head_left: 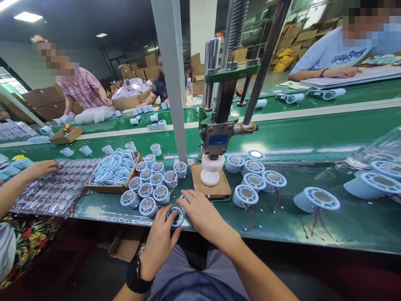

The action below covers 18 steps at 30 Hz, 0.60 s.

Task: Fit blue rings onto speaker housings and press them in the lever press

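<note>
My left hand (pixel 160 236), with a black watch on its wrist, grips a light-blue round housing (pixel 178 219) at the table's front edge. Its thumb and fingers reach around the housing's open, dark-centred top. Just right of it, my right hand (pixel 205 215) has its fingers bent down over a light-blue part (pixel 182 200). Most of that part is hidden under the fingers, so its kind cannot be made out. Close behind the left hand stand several similar housings (pixel 148 206) with metal discs and thin wires. A hand press (pixel 216 140) with white round pads stands beyond the right hand.
A cardboard tray (pixel 109 188) of light-blue rings sits at left. More wired housings (pixel 246 195) stand right of the press. A co-worker's hand (pixel 42 167) rests by wrapped parts (pixel 53 188) at far left. Behind runs a green conveyor (pixel 297 125), with other people across it.
</note>
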Each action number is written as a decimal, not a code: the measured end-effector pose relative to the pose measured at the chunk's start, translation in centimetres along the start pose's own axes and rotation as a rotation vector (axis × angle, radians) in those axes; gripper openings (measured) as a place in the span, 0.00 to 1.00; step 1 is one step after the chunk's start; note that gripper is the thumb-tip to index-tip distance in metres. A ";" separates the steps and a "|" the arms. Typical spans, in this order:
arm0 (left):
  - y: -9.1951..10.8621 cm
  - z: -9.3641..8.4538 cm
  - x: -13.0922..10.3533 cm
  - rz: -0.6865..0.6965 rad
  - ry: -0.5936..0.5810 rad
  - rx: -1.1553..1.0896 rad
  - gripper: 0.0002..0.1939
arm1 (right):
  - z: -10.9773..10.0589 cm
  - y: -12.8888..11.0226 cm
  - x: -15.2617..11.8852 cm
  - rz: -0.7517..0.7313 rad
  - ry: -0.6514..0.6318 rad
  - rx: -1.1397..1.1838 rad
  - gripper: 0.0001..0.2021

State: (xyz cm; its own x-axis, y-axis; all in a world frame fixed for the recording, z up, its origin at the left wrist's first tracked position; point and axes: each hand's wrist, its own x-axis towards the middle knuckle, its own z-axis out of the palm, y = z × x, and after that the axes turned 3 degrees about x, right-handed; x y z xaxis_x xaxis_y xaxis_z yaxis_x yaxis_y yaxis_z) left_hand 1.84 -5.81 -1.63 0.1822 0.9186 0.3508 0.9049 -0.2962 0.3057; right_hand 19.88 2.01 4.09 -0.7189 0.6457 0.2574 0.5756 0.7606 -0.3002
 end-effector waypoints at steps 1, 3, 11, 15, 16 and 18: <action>0.0 0.2 -0.1 -0.015 0.017 -0.024 0.17 | 0.0 0.2 -1.0 0.028 0.018 0.015 0.15; 0.2 0.5 -0.1 -0.043 0.047 -0.091 0.14 | 0.3 0.7 -3.5 0.091 0.079 0.089 0.15; 4.1 -1.6 2.2 -0.047 0.025 -0.383 0.28 | 4.3 1.3 -7.8 0.226 0.483 0.362 0.29; 5.8 -1.6 4.1 0.061 -0.023 -0.344 0.31 | 6.5 0.5 -6.2 0.291 0.693 0.369 0.33; 5.9 -1.5 4.5 0.055 -0.031 -0.336 0.32 | 6.9 0.3 -5.9 0.295 0.718 0.360 0.34; 5.7 -1.3 4.8 0.016 -0.055 -0.350 0.32 | 7.3 0.1 -5.6 0.310 0.743 0.339 0.33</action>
State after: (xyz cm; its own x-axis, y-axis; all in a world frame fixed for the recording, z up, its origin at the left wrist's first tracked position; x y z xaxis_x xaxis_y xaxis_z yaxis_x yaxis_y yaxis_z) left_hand 7.41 -3.41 3.00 0.2247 0.9230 0.3123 0.7167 -0.3737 0.5888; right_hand 21.07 -2.01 -4.11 -0.0403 0.7872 0.6154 0.4710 0.5582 -0.6831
